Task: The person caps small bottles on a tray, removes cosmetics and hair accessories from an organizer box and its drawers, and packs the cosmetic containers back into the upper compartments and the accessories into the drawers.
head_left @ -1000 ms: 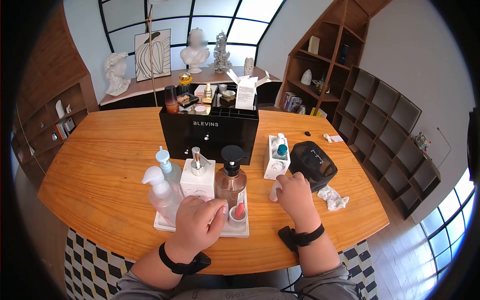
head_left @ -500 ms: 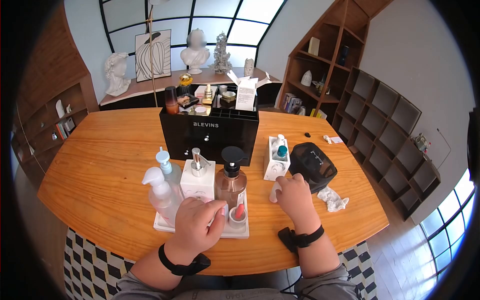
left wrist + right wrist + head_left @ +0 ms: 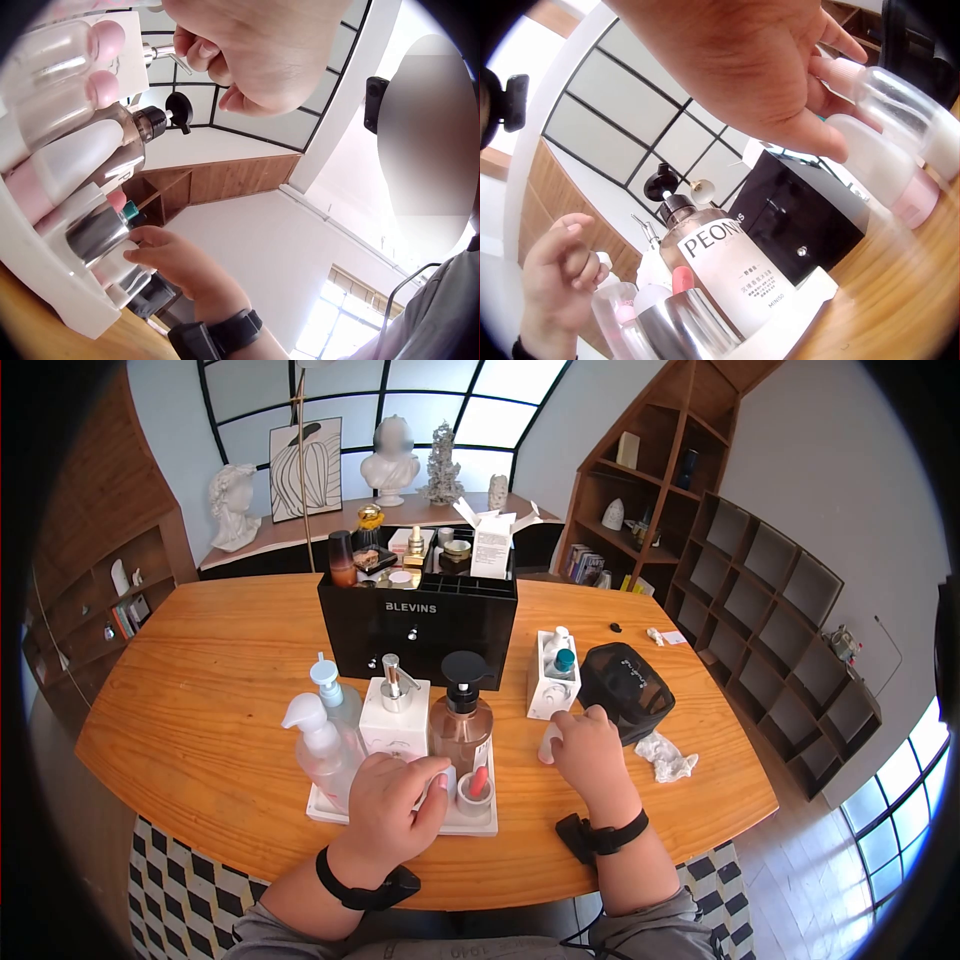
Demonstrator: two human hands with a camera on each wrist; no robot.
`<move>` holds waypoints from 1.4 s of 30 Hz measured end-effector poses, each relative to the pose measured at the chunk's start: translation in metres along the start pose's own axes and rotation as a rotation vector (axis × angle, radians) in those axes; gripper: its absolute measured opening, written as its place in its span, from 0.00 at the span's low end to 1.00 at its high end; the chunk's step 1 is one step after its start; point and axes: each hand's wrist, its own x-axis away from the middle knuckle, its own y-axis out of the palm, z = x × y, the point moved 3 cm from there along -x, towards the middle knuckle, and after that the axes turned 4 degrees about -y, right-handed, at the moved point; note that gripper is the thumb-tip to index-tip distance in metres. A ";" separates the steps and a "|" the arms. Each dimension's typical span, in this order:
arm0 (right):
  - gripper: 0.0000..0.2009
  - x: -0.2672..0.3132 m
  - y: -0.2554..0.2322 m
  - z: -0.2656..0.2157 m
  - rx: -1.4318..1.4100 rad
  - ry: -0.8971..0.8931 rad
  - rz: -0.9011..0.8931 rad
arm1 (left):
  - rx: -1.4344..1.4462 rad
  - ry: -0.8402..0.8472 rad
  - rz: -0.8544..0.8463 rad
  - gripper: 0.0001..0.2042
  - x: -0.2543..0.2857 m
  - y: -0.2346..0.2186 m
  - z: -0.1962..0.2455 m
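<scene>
My left hand (image 3: pixel 398 805) hovers over the white tray (image 3: pixel 485 826), its fingers loosely curled with nothing between them. Under and around it on the tray stand a clear pump bottle (image 3: pixel 318 745), a white square dispenser (image 3: pixel 380 722), an amber PEONY pump bottle (image 3: pixel 727 274) and a small cup (image 3: pixel 474 800) holding a coral-tipped stick (image 3: pixel 480 778). To the tray's right, my right hand (image 3: pixel 590 752) pinches a frosted tube (image 3: pixel 870 154) with a pink cap, thumb on its near side, fingers behind. A clear bottle (image 3: pixel 900 105) with a pink top stands close beside those fingers.
A black BLEVINS organizer (image 3: pixel 360 630) loaded with cosmetics stands behind the tray. A white box (image 3: pixel 550 695) with small bottles, a black mesh case (image 3: pixel 625 695) and crumpled white tissue (image 3: pixel 665 757) lie to the right on the wooden table (image 3: pixel 220 690).
</scene>
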 end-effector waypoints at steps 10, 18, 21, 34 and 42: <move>0.09 -0.001 -0.007 -0.004 -0.101 0.003 0.043 | -0.001 0.006 0.015 0.11 0.000 0.000 0.001; 0.11 -0.001 -0.012 0.000 -0.161 0.010 0.065 | 0.001 0.002 0.029 0.10 0.000 0.001 0.000; 0.11 -0.002 -0.011 0.001 -0.150 0.021 0.050 | 0.000 -0.001 0.031 0.10 0.000 0.000 0.000; 0.11 -0.002 -0.021 -0.002 -0.181 0.056 0.115 | 0.001 0.001 0.033 0.11 0.000 -0.001 0.000; 0.14 0.004 -0.056 -0.014 -0.437 -0.005 0.411 | 0.007 -0.002 0.019 0.12 0.001 -0.003 0.002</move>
